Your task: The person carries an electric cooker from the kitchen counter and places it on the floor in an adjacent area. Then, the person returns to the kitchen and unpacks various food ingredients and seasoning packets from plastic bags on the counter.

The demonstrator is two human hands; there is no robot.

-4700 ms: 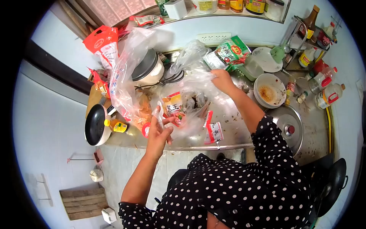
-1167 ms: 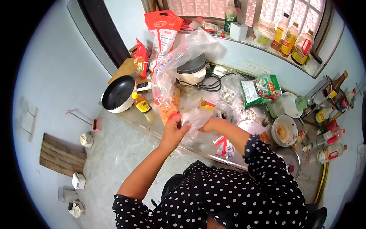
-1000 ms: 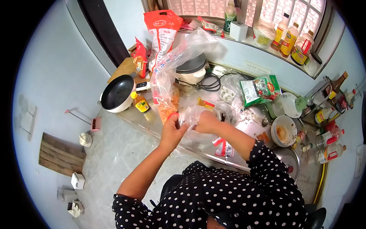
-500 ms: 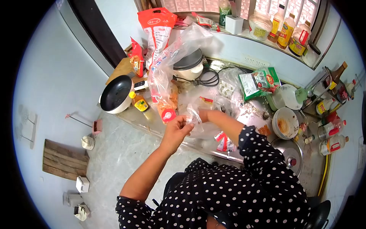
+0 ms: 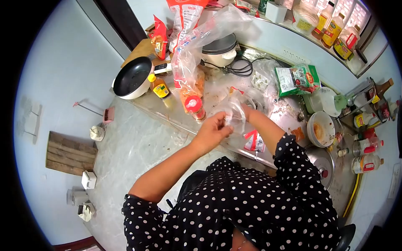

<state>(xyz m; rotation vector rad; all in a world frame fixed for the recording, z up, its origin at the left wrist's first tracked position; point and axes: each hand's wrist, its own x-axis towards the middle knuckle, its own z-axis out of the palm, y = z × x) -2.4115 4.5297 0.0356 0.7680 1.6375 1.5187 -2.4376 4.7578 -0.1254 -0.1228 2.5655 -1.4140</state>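
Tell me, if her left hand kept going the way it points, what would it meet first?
Most likely the clear plastic bag that the left hand already pinches; beyond it, probably her right hand, though depth is unclear.

Pale blue walls (image 5: 54, 62). Grey mottled floor (image 5: 134, 146), worn. Steel tabletop (image 5: 167, 109) runs along the far wall, cluttered. Tiled sill (image 5: 289, 31) above it carries bottles. Dark door frame (image 5: 121, 21) at left. Wooden pallet (image 5: 69, 152) lies on the floor. Even daylight.
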